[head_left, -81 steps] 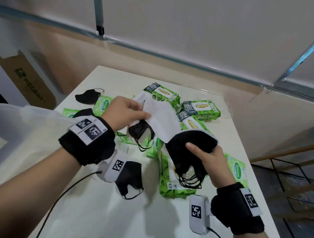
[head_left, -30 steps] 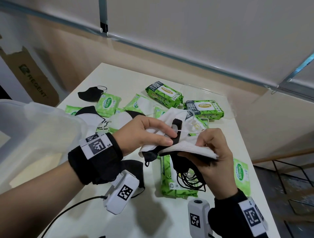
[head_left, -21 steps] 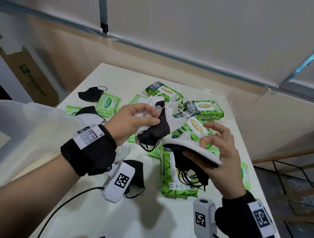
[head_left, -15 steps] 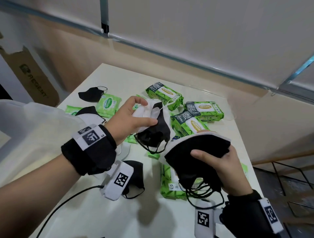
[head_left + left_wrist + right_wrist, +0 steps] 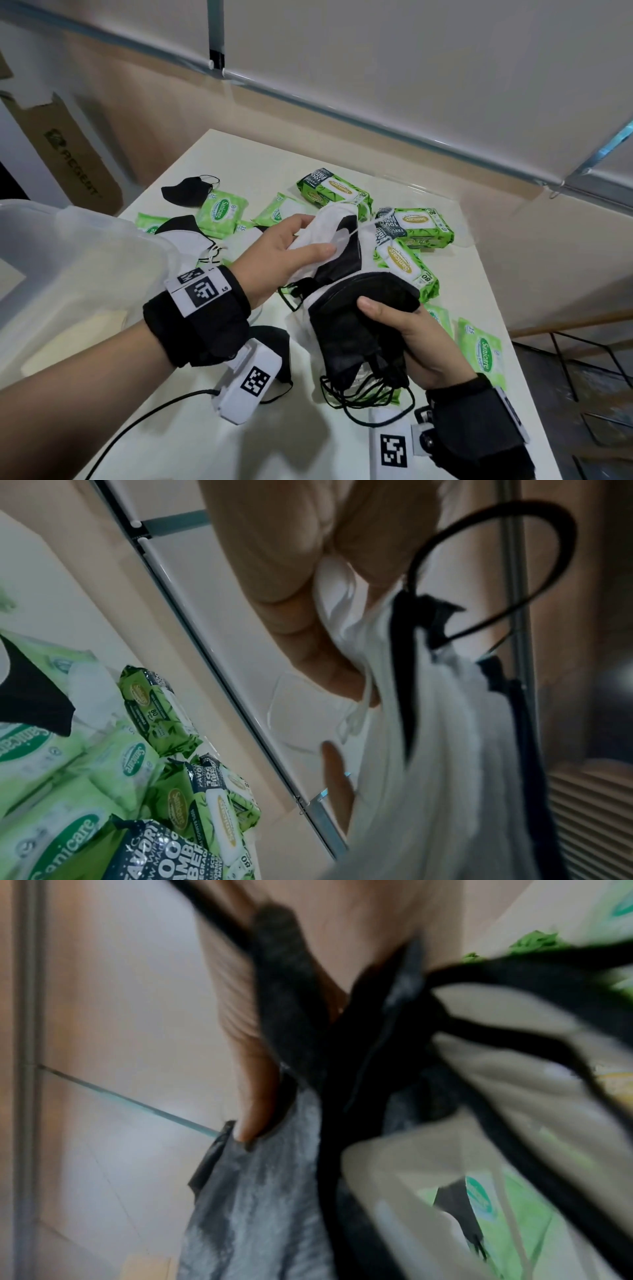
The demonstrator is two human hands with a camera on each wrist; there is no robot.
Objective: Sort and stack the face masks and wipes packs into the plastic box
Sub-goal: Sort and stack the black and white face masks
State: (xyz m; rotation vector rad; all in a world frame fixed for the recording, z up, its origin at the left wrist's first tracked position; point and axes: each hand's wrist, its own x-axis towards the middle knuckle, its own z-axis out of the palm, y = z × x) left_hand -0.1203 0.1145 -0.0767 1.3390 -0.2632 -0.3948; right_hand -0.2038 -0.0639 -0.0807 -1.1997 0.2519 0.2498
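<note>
Over the table's [image 5: 191, 431] near edge, the right hand [image 5: 416, 339] grips a bundle of black masks [image 5: 356, 318], loops dangling. Just beyond, the left hand [image 5: 274, 255] pinches a white-and-black mask [image 5: 337, 246] touching that bundle. Sorting looks barely begun: the box [image 5: 78, 260] at the left edge shows no packs or masks inside as far as its cloudy wall lets me tell. Wipes packs [image 5: 406, 265] remain scattered toward the far edge, with a loose black mask [image 5: 186, 192] near the far-left corner.
</note>
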